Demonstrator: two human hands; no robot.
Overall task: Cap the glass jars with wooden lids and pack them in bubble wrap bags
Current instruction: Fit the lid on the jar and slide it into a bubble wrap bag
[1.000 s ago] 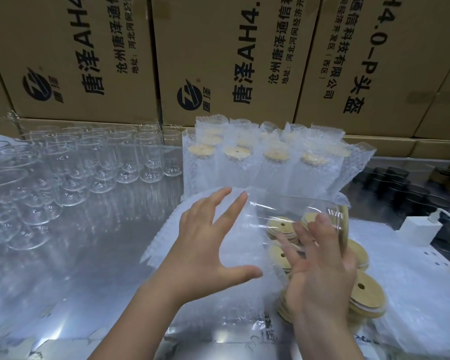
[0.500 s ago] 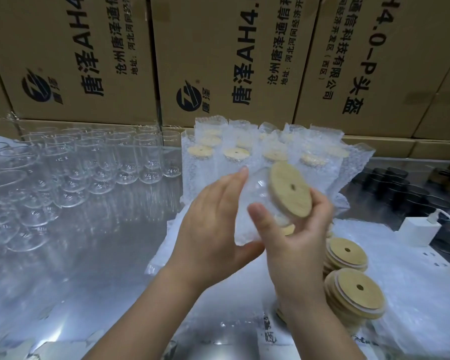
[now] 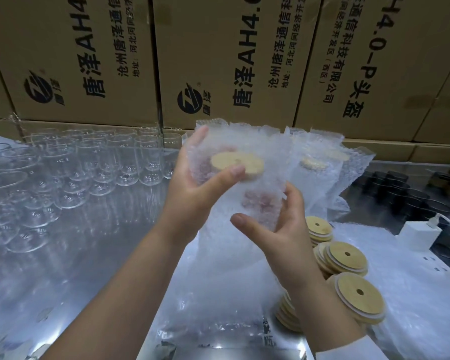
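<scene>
A glass jar capped with a round wooden lid (image 3: pixel 235 161) sits inside a bubble wrap bag (image 3: pixel 260 183), held up in mid-air at the centre of the view. My left hand (image 3: pixel 200 188) grips the bag's upper part around the lid, with the thumb across the front. My right hand (image 3: pixel 278 229) cups the bag's lower end from below and the right. Behind them, several packed jars (image 3: pixel 315 162) stand in bubble wrap bags. Loose wooden lids (image 3: pixel 346 258) lie in stacks at the lower right.
Rows of uncapped glass jars (image 3: pixel 96 165) fill the table's left side. Cardboard boxes (image 3: pixel 231 61) form a wall at the back. Dark jars (image 3: pixel 411 198) and a white charger (image 3: pixel 418 235) sit at the right. Flat bubble wrap bags (image 3: pixel 218 294) lie beneath my hands.
The capped jar, bare half a second ago, is now inside the bubble wrap bag. Both hands have risen and turned it more upright, my left hand now at the top.
</scene>
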